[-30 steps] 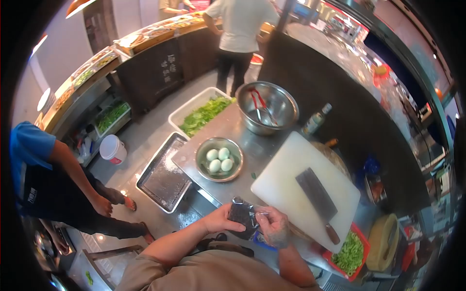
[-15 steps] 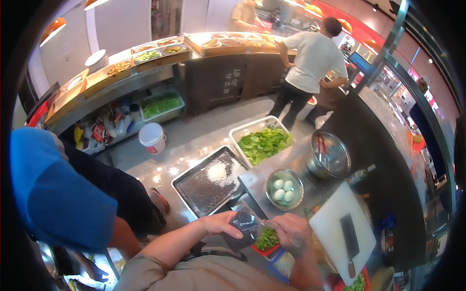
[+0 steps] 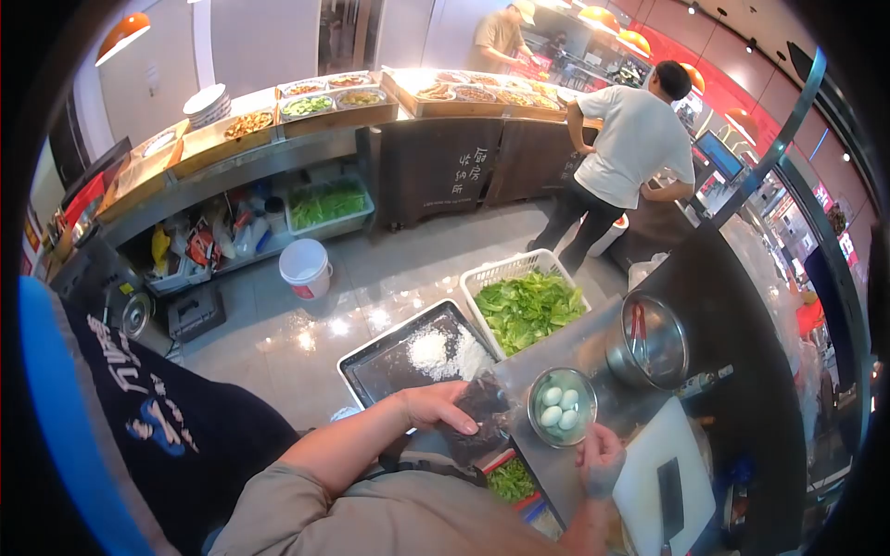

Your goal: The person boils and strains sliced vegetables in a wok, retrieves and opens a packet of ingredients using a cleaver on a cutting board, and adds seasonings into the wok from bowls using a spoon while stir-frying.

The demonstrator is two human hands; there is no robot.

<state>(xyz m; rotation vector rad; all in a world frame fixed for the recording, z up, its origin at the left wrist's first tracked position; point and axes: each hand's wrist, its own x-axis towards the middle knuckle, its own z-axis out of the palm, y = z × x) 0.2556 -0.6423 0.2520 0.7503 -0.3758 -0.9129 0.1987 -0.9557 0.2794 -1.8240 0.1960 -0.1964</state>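
My left hand (image 3: 439, 408) grips a dark, partly see-through plastic bag (image 3: 480, 408), thumb lying on top; what it contains cannot be made out. My right hand (image 3: 601, 456) is apart from the bag, its fingers curled together close to the lower right rim of a metal bowl (image 3: 532, 404). Whether the fingertips touch that rim or pinch something small is unclear. Several pale peeled eggs (image 3: 559, 406) lie inside the bowl. Below the bag, chopped greens (image 3: 512, 480) fill a red-edged container, partly hidden by my body.
Right of my hand lies a white cutting board (image 3: 640, 491) with a cleaver (image 3: 669, 500). A large steel bowl (image 3: 677, 357) holds red-handled tongs. Ahead are a white basket (image 3: 477, 278) of leafy greens and a tray (image 3: 375, 357) with white powder. A co-worker (image 3: 167, 417) stands close left.
My right hand has left the bag and greens and moved right to beside the egg bowl. My left hand keeps the bag. The view has shifted, and the co-worker at left appears more upright.
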